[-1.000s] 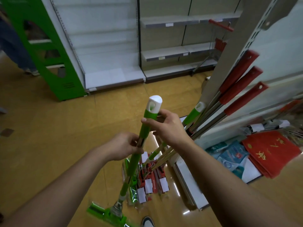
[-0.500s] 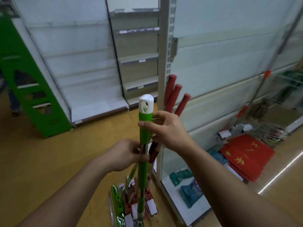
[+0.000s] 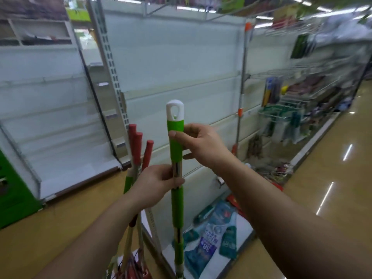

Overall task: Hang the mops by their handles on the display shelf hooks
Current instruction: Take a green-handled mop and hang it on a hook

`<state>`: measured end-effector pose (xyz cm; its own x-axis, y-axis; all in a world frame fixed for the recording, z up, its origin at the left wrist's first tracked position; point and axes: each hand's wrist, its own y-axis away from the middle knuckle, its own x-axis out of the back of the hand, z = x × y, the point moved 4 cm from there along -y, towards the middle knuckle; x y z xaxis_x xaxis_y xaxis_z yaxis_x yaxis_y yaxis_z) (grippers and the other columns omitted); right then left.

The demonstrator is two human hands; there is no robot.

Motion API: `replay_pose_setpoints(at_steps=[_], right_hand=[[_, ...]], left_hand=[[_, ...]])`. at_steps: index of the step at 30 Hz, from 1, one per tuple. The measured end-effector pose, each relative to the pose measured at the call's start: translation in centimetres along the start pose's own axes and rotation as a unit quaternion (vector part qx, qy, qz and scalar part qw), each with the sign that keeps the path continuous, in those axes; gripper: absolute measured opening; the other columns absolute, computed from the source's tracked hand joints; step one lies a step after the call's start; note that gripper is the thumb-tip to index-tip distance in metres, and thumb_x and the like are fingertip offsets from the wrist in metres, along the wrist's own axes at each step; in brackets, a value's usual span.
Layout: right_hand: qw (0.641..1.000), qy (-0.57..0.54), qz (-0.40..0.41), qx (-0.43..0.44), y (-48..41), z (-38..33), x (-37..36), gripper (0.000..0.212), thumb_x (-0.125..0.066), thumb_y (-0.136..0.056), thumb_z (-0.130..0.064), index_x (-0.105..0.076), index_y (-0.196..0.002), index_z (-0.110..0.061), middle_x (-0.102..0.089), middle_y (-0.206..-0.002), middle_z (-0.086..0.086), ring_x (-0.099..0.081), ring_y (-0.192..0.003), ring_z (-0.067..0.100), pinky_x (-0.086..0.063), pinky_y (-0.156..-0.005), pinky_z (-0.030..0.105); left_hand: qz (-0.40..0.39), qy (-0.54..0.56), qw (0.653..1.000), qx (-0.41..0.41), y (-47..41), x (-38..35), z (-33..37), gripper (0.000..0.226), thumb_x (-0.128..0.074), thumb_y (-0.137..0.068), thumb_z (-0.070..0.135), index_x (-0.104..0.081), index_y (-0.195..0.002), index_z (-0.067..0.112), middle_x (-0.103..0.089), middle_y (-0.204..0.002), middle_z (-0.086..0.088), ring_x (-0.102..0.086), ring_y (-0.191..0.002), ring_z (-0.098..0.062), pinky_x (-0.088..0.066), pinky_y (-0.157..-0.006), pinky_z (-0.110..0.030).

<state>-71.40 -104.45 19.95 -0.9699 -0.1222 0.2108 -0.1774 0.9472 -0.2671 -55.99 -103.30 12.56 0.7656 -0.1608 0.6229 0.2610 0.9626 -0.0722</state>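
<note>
I hold a green mop handle (image 3: 176, 141) upright in front of me; its white cap (image 3: 174, 112) has a hanging hole. My right hand (image 3: 203, 147) pinches the upper green grip just below the cap. My left hand (image 3: 155, 184) grips the bare metal section lower down. The mop's head is below the frame. Behind my left hand, three red-handled mops (image 3: 138, 146) lean against the shelf upright (image 3: 112, 71). The white display shelf back panel (image 3: 177, 57) stands straight ahead; I cannot make out hooks on it.
Packaged goods (image 3: 211, 238) lie on the shelf's base board. An orange-tipped pole (image 3: 242, 81) stands at the panel's right edge. Wire racks with hanging goods (image 3: 291, 109) run along the right. A green stand (image 3: 12, 190) is at the left. Yellow floor runs to the right.
My view has tilted up toward the shelf panel. The mop has risen with both hands still on it, and the red-handled mops now sit left of my left hand.
</note>
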Motion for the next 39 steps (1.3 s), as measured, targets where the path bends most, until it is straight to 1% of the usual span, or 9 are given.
replay_pose_setpoints(at_steps=[7, 11, 14, 19, 25, 29, 31, 35, 39], right_hand=[[0.997, 0.044, 0.068, 0.014, -0.3, -1.0, 9.2, 0.019, -0.072, -0.096, -0.031, -0.074, -0.105, -0.015, -0.080, -0.104, 0.011, -0.077, -0.098, 0.031, -0.063, -0.086, 0.054], [0.995, 0.037, 0.093, 0.001, -1.5, 0.5, 14.1, 0.026, -0.074, -0.095, -0.028, -0.074, -0.114, -0.011, -0.080, -0.107, 0.013, -0.077, -0.101, 0.030, -0.062, -0.088, 0.053], [0.994, 0.045, 0.102, 0.001, -2.8, 2.1, 17.6, 0.033, -0.079, -0.091, -0.024, -0.073, -0.119, -0.010, -0.081, -0.103, 0.010, -0.078, -0.098, 0.027, -0.063, -0.087, 0.052], [0.994, 0.052, 0.100, 0.013, -7.2, 4.1, 23.3, 0.033, -0.077, -0.092, -0.019, -0.070, -0.121, -0.007, -0.080, -0.103, 0.015, -0.077, -0.098, 0.034, -0.062, -0.088, 0.054], [0.994, 0.021, 0.099, 0.030, -13.3, 5.5, 29.2, 0.030, -0.074, -0.094, -0.015, -0.071, -0.123, -0.006, -0.078, -0.102, 0.018, -0.077, -0.097, 0.039, -0.063, -0.085, 0.055], [0.994, 0.023, 0.093, 0.044, -16.6, 6.0, 32.1, 0.029, -0.074, -0.095, -0.015, -0.072, -0.123, -0.008, -0.078, -0.096, 0.010, -0.078, -0.087, 0.026, -0.064, -0.084, 0.054], [0.995, 0.027, 0.084, 0.053, -18.4, 6.2, 33.5, 0.028, -0.073, -0.095, -0.017, -0.073, -0.122, -0.009, -0.079, -0.099, 0.011, -0.079, -0.090, 0.026, -0.064, -0.085, 0.055], [0.995, 0.021, 0.051, 0.078, -22.0, 7.0, 36.2, 0.021, -0.074, -0.095, -0.017, -0.076, -0.115, -0.014, -0.077, -0.106, 0.020, -0.078, -0.098, 0.034, -0.064, -0.086, 0.054], [0.995, 0.010, 0.018, 0.097, -25.7, 8.4, 38.3, 0.022, -0.075, -0.094, -0.019, -0.077, -0.114, -0.010, -0.077, -0.107, 0.022, -0.077, -0.099, 0.035, -0.064, -0.086, 0.054]], left_hand=[[-0.003, 0.089, 0.994, -0.055, -5.9, -5.5, 5.8, 0.009, -0.073, -0.094, 0.017, -0.075, -0.090, 0.009, -0.078, -0.079, 0.000, -0.075, -0.077, -0.015, -0.060, -0.085, -0.037], [-0.017, 0.109, 0.991, -0.077, -10.2, -8.9, 7.7, 0.009, -0.073, -0.094, 0.015, -0.074, -0.089, 0.008, -0.076, -0.076, 0.001, -0.071, -0.072, -0.011, -0.055, -0.076, -0.031], [-0.030, 0.119, 0.988, -0.094, -13.7, -11.4, 8.8, 0.013, -0.073, -0.094, 0.015, -0.073, -0.081, 0.016, -0.073, -0.070, 0.006, -0.069, -0.068, -0.009, -0.051, -0.073, -0.031], [-0.040, 0.120, 0.986, -0.112, -20.6, -14.3, 11.4, 0.020, -0.070, -0.096, 0.017, -0.071, -0.077, 0.024, -0.071, -0.065, 0.013, -0.064, -0.062, -0.001, -0.046, -0.068, -0.024], [-0.037, 0.105, 0.985, -0.131, -28.8, -15.6, 14.4, 0.018, -0.070, -0.095, 0.021, -0.071, -0.078, 0.024, -0.074, -0.071, 0.010, -0.066, -0.065, -0.003, -0.046, -0.066, -0.023], [-0.023, 0.088, 0.987, -0.134, -32.6, -15.8, 16.0, 0.014, -0.069, -0.096, 0.023, -0.074, -0.083, 0.020, -0.079, -0.084, -0.002, -0.072, -0.076, -0.011, -0.053, -0.073, -0.033], [-0.019, 0.082, 0.988, -0.132, -34.5, -15.7, 16.7, 0.015, -0.067, -0.097, 0.028, -0.075, -0.088, 0.019, -0.080, -0.085, 0.000, -0.074, -0.079, -0.012, -0.053, -0.075, -0.036], [0.001, 0.092, 0.989, -0.119, -37.9, -15.7, 17.8, 0.021, -0.064, -0.084, 0.053, -0.071, -0.092, 0.035, -0.078, -0.093, -0.015, -0.072, -0.090, -0.038, -0.055, -0.082, -0.056], [0.051, 0.076, 0.991, -0.098, -41.1, -15.8, 18.8, 0.022, -0.068, -0.086, 0.042, -0.071, -0.094, 0.021, -0.077, -0.097, -0.011, -0.072, -0.095, -0.033, -0.056, -0.090, -0.057]])
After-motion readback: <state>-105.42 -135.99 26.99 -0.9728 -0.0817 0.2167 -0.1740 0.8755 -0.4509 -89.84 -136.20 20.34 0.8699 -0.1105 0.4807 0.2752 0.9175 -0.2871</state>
